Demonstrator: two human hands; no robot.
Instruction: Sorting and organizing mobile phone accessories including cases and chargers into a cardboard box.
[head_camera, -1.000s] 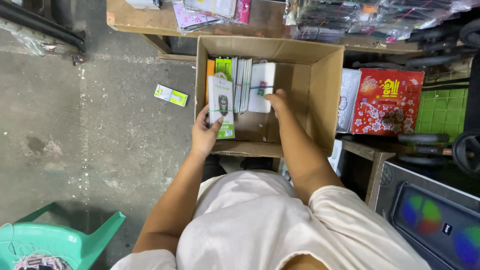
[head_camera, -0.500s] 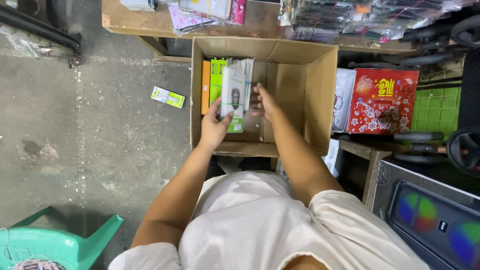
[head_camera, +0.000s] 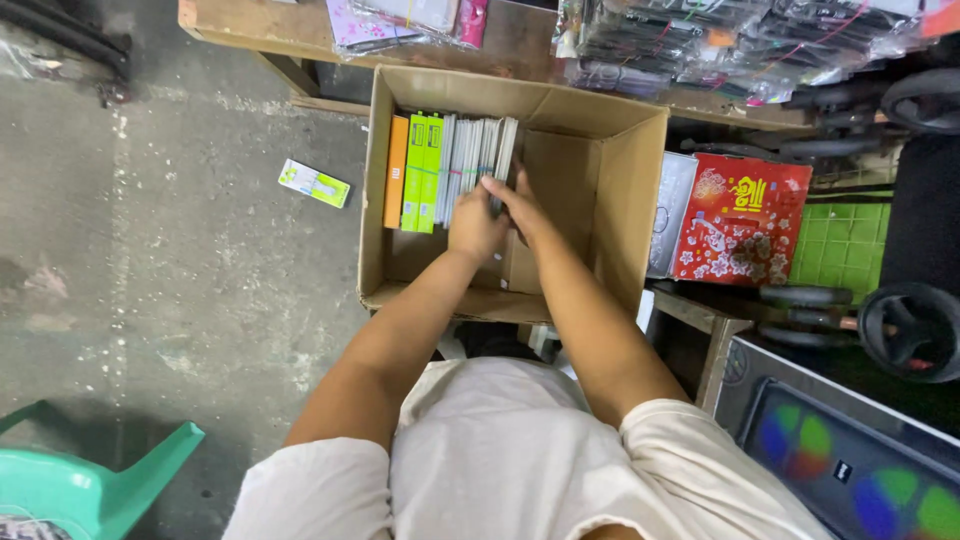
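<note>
An open cardboard box stands on the floor in front of me. Inside, along its left wall, flat packets stand on edge in a row: an orange one, green ones, then several white ones. My left hand is down in the box, fingers curled over the white packet at the right end of the row. My right hand lies beside it, fingers resting against that same end. The right half of the box floor is bare.
A small green and white packet lies on the concrete floor to the left. Behind the box is a wooden bench piled with bagged goods. A red patterned box, green crate, black wheels and speaker crowd the right; a green chair is lower left.
My left hand carried the white packet with the green base from the box front into the row's right end. My right hand moved left to the same spot. The view shifted.
</note>
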